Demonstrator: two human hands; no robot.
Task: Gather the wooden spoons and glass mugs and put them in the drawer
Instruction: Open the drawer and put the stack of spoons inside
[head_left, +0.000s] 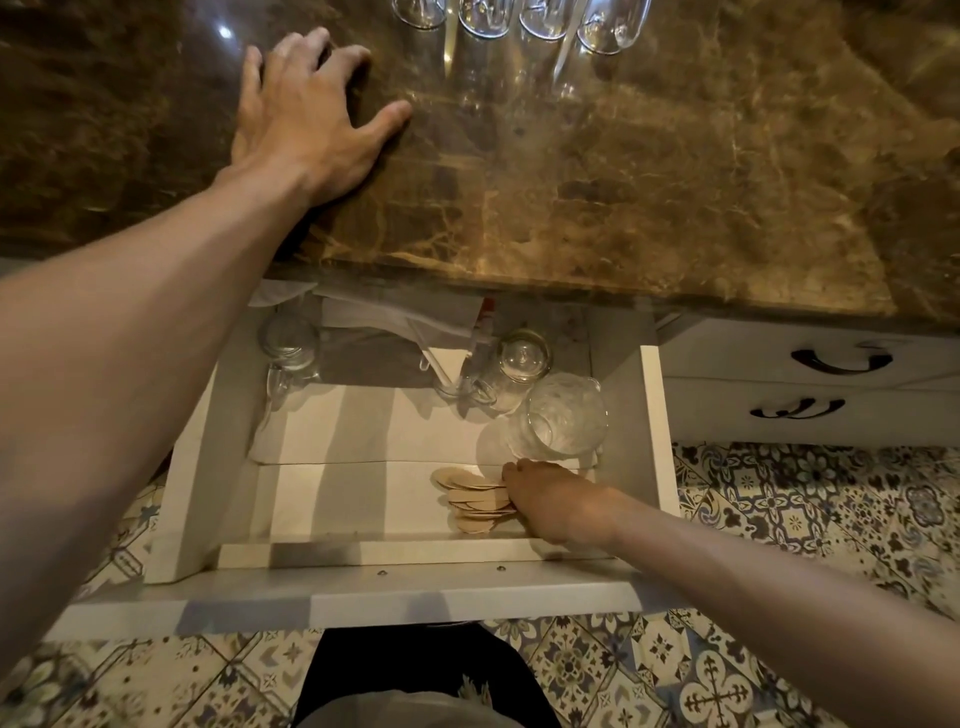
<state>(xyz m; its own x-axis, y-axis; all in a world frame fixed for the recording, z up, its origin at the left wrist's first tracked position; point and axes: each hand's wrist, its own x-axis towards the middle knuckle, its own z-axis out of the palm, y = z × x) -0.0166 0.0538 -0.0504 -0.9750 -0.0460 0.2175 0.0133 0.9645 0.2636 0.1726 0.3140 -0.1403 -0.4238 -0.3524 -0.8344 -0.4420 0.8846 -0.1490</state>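
The white drawer (657, 431) stands pulled out below the brown marble counter (649, 171). A fanned bundle of wooden spoons (475, 499) lies at its front right, and my right hand (553, 501) is closed over their handles. Behind them lie glass mugs on their sides: a large one (566, 421), a smaller one (511, 371) and one at the back left (288, 353). My left hand (306, 114) rests flat on the counter, fingers spread, holding nothing. Several glasses (519, 21) stand at the counter's far edge.
White paper lines the drawer's floor (353, 431), with folded papers and a plastic spoon (434, 361) at the back. Closed white drawers with dark handles (841, 361) are at the right. Patterned floor tiles (831, 519) lie below.
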